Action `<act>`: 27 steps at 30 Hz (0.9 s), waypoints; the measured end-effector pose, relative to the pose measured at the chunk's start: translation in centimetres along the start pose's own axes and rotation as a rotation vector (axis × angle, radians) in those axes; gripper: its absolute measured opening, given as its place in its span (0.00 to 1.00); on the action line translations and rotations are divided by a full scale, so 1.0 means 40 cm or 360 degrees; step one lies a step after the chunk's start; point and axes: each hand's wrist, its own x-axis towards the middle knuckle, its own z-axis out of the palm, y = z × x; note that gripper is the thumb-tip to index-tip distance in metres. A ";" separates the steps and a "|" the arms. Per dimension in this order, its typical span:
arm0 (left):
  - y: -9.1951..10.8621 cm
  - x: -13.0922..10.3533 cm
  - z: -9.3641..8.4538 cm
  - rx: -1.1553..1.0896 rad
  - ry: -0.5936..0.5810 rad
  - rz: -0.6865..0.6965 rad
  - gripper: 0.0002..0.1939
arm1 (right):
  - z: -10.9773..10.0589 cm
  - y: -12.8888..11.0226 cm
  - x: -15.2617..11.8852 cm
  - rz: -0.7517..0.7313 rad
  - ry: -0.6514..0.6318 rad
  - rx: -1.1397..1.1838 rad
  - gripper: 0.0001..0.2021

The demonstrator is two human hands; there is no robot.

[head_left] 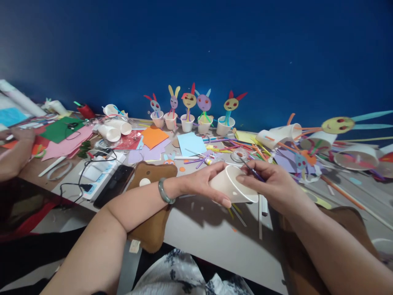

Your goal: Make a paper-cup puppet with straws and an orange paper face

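Note:
A white paper cup (229, 186) lies tilted in my left hand (205, 184), its mouth turned to the right. The fingers and thumb of that hand wrap around its base end. By the rim, my right hand (270, 182) pinches a slim dark tool (253, 170), too small and partly covered to tell its kind. Its thumb reaches over the cup's mouth. Below the cup, thin straws (260, 217) and yellow strips lie on the table (202, 237).
Paper-faced figures stand in several cups (188, 123) along the blue wall. Coloured paper (192, 143), a power strip (102, 178), a black phone (115, 186) and a brown cushion (150, 229) lie leftward. More cups (281, 135) lie right. Another person's hand (21, 139) is far left.

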 end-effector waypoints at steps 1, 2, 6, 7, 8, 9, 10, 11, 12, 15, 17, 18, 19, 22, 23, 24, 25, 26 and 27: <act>0.000 0.001 0.000 -0.0008 0.0002 0.0006 0.39 | 0.000 0.001 0.000 0.0009 0.0019 0.0007 0.20; 0.000 0.002 0.001 -0.0015 0.0002 0.0012 0.39 | 0.001 0.003 0.001 0.0012 0.0030 0.0005 0.20; -0.002 0.004 0.002 -0.0011 -0.0025 -0.0010 0.41 | 0.006 0.007 0.002 -0.0022 0.0026 -0.0058 0.19; -0.003 0.005 0.002 0.0008 -0.0034 -0.0027 0.42 | 0.008 0.007 0.002 -0.0041 0.0020 -0.0081 0.19; -0.005 0.006 0.002 0.0031 -0.0045 -0.0043 0.42 | 0.010 0.006 0.002 -0.0062 0.0013 -0.0098 0.19; -0.007 0.007 0.002 0.0055 -0.0063 -0.0058 0.42 | 0.012 0.005 0.002 -0.0079 0.0004 -0.0102 0.19; -0.010 0.008 0.002 0.0072 -0.0082 -0.0071 0.42 | 0.014 0.005 0.001 -0.0081 -0.0013 -0.0086 0.18; -0.012 0.008 0.002 0.0077 -0.0103 -0.0081 0.41 | 0.015 0.004 0.001 -0.0064 -0.0039 -0.0053 0.18; -0.015 0.009 0.002 0.0069 -0.0127 -0.0090 0.41 | 0.015 0.004 0.001 -0.0029 -0.0072 -0.0001 0.18; -0.019 0.009 0.001 0.0021 -0.0183 -0.0086 0.37 | 0.012 0.009 0.002 0.0109 -0.0178 0.0200 0.19; -0.020 0.007 0.001 -0.0019 -0.0207 -0.0063 0.35 | 0.010 0.015 0.003 0.0170 -0.0215 0.0306 0.21; -0.020 0.006 0.001 -0.0044 -0.0223 -0.0054 0.34 | 0.009 0.017 0.004 0.0195 -0.0231 0.0347 0.22; -0.019 0.004 0.001 -0.0073 -0.0243 -0.0049 0.33 | 0.009 0.019 0.005 0.0216 -0.0248 0.0379 0.23; -0.015 0.000 0.003 -0.0142 -0.0299 -0.0061 0.33 | 0.009 0.021 0.005 0.0249 -0.0312 0.0442 0.24; -0.014 0.000 0.003 -0.0151 -0.0309 -0.0069 0.33 | 0.009 0.020 0.005 0.0250 -0.0335 0.0447 0.24; -0.013 -0.001 0.004 -0.0152 -0.0316 -0.0079 0.33 | 0.010 0.019 0.004 0.0250 -0.0354 0.0442 0.25; -0.012 -0.001 0.004 -0.0148 -0.0321 -0.0085 0.33 | 0.010 0.018 0.003 0.0250 -0.0366 0.0433 0.24; -0.012 -0.001 0.004 -0.0138 -0.0327 -0.0085 0.33 | 0.011 0.018 0.003 0.0248 -0.0376 0.0425 0.24; -0.012 -0.001 0.004 -0.0123 -0.0332 -0.0079 0.33 | 0.011 0.017 0.002 0.0240 -0.0376 0.0421 0.24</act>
